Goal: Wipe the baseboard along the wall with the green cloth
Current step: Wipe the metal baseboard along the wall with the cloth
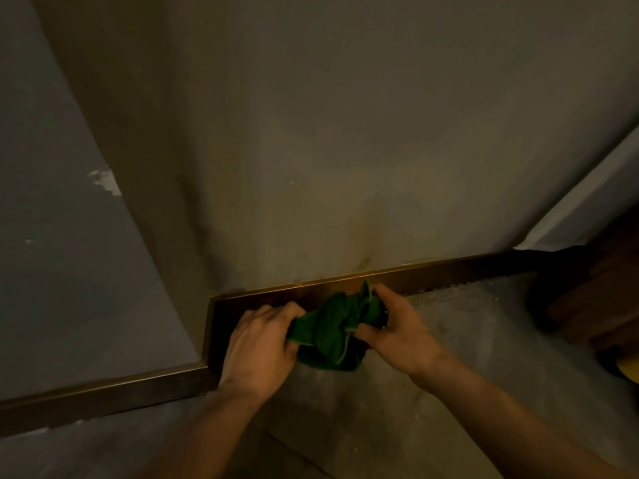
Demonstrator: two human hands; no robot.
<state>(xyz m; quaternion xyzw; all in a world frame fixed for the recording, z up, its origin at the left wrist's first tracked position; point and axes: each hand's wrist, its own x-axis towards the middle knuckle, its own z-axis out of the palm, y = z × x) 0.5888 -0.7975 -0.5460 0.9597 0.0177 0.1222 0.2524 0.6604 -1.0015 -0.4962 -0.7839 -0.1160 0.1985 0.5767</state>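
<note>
The green cloth is bunched up between both my hands, low in the middle of the view, right in front of the baseboard. My left hand grips its left end and my right hand grips its right end. The dark brown baseboard runs along the foot of the wall, turns round an outer corner at the left and goes on toward the lower left. The cloth's top edge touches or nearly touches the baseboard; I cannot tell which.
The grey concrete floor has dust and grit along the baseboard to the right. A dark wooden piece of furniture stands at the right edge, with something yellow below it. The wall fills the upper view.
</note>
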